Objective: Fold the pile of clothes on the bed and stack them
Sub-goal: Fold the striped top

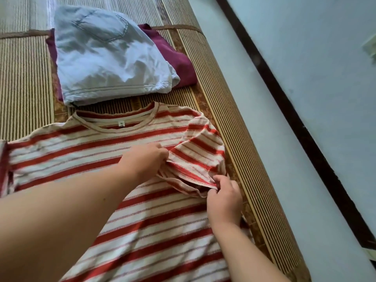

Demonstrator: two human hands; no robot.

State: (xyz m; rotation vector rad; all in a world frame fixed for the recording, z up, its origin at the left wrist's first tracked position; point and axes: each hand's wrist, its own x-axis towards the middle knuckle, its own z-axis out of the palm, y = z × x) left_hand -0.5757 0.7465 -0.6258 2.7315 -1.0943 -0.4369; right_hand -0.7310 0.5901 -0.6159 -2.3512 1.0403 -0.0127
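I am watching a red-and-cream striped knit T-shirt point(85, 151) lying spread out on the woven bamboo bed mat point(24, 82). Its collar is pointing toward the mat's far edge and one side is reaching almost to the right edge. The left hand point(146, 157) is pinching the hem of the short sleeve point(199, 147) on that side. The right hand point(223, 198) is gripping the same hem lower down, fingers curling over the cloth. The two hands are working close together without touching. The left fingertips are tucked out of my sight, so that grip is probably a pinch. The left forearm is lying across the shirt's body and covering part of it. Beyond the collar, a folded pale blue denim garment point(105, 58) is sitting on a folded maroon garment point(181, 64). Past the mat's right edge, a pale grey-blue surface point(315, 47) with a dark strip point(284, 102) is showing.
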